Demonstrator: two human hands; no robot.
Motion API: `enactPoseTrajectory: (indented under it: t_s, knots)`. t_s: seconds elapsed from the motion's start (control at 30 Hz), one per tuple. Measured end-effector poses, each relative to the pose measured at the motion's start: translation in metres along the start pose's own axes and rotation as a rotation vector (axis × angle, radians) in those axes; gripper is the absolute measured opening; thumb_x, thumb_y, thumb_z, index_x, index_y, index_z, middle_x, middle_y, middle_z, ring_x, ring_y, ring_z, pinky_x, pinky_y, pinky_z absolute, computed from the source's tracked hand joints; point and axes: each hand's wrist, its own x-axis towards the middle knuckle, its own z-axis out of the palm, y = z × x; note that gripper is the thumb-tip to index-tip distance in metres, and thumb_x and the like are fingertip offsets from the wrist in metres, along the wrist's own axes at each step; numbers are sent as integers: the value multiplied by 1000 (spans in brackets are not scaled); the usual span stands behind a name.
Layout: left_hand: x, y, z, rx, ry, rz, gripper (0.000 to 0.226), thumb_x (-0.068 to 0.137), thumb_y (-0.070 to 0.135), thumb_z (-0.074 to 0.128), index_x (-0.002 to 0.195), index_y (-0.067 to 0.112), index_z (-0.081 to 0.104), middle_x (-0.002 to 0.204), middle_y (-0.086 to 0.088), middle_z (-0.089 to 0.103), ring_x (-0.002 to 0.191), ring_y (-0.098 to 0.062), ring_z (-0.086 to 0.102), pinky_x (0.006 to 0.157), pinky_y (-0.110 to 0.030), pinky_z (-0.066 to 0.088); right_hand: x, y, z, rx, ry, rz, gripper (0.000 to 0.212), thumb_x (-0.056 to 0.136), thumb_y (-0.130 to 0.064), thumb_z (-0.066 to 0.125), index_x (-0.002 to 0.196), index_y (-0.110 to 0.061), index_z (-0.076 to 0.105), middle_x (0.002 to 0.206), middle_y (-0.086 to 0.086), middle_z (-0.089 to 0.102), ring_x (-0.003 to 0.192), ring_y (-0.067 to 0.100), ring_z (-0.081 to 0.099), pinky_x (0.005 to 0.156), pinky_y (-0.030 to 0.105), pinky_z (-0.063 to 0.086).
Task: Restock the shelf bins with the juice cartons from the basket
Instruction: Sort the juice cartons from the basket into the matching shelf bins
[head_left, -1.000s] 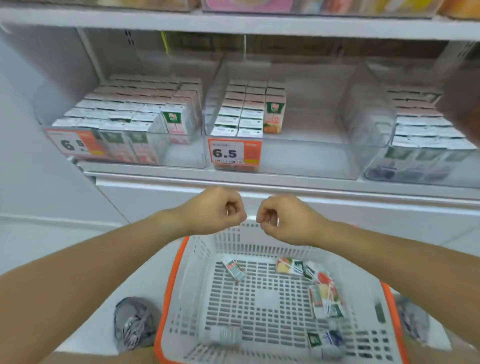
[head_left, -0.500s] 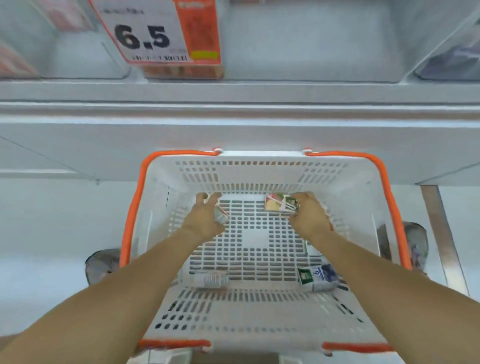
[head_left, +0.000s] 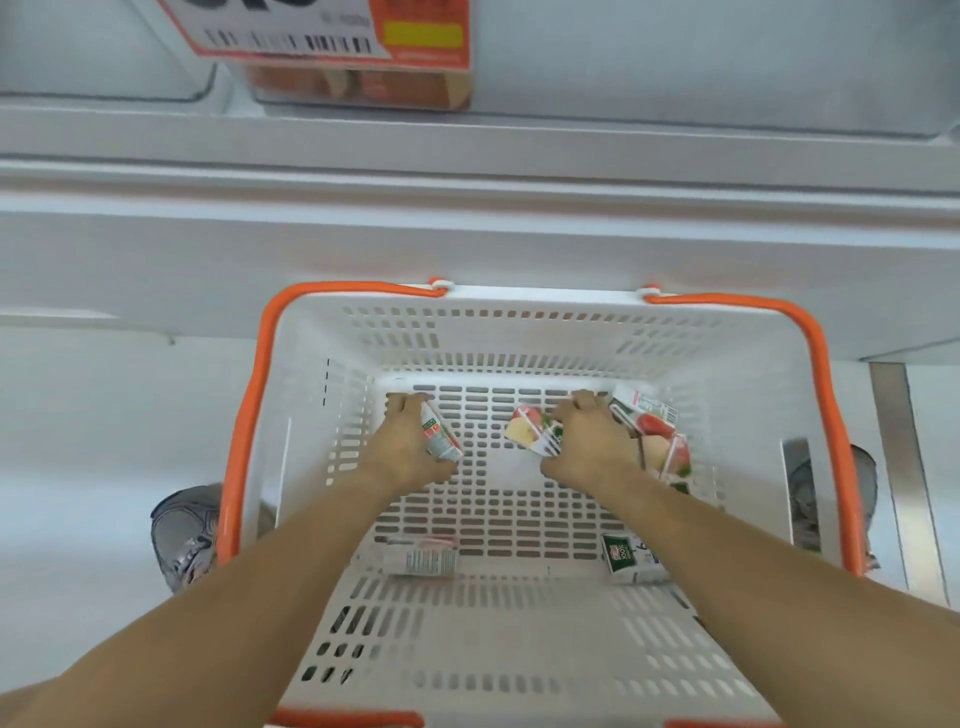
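Both my hands are down inside the white basket (head_left: 519, 332) with orange handles. My left hand (head_left: 405, 447) is closed around a small juice carton (head_left: 440, 435) at the far left of the basket floor. My right hand (head_left: 587, 441) grips another juice carton (head_left: 532, 431) with fruit print. Further cartons (head_left: 655, 431) lie against the basket's right wall, partly hidden by my right wrist. Two more cartons lie flat nearer me, one (head_left: 426, 558) under my left forearm and one (head_left: 626, 558) by my right forearm.
Above the basket runs the white shelf edge (head_left: 467, 176) with the bottoms of clear bins (head_left: 675, 67) and an orange price tag (head_left: 332, 36). My grey shoes (head_left: 182, 530) stand on the white floor at either side of the basket.
I bent closer to the basket, so the shelf bins slid out of view. Both hands, empty fists a second ago, reached down and closed on a carton each.
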Motion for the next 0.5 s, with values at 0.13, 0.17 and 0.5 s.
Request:
enactPoseTrajectory:
  t_s: [0.13, 0.17, 0.5]
  knots:
    - [-18, 0, 5, 21, -14, -91, 105, 65, 45, 83, 149, 22, 25, 135, -1, 40, 115, -23, 56, 96, -40, 51, -16, -14, 4, 202, -67, -12, 76, 68, -32, 82, 134, -17, 46, 134, 4, 33, 105, 22, 56, 79, 33, 52]
    - [-22, 1, 6, -46, -14, -104, 110, 65, 43, 83, 152, 23, 19, 141, -2, 39, 120, -24, 53, 97, -38, 50, -20, -16, 1, 275, -83, -7, 73, 70, -30, 82, 132, -18, 46, 130, 4, 41, 93, 19, 58, 71, 30, 49]
    - [-71, 64, -37, -884, -261, -13, 84, 58, 27, 87, 127, 0, 46, 98, -16, 70, 95, -30, 65, 92, -36, 49, -75, -7, -108, 892, -241, -130, 57, 67, 9, 85, 116, -9, 64, 104, 16, 67, 75, 23, 71, 65, 28, 60]
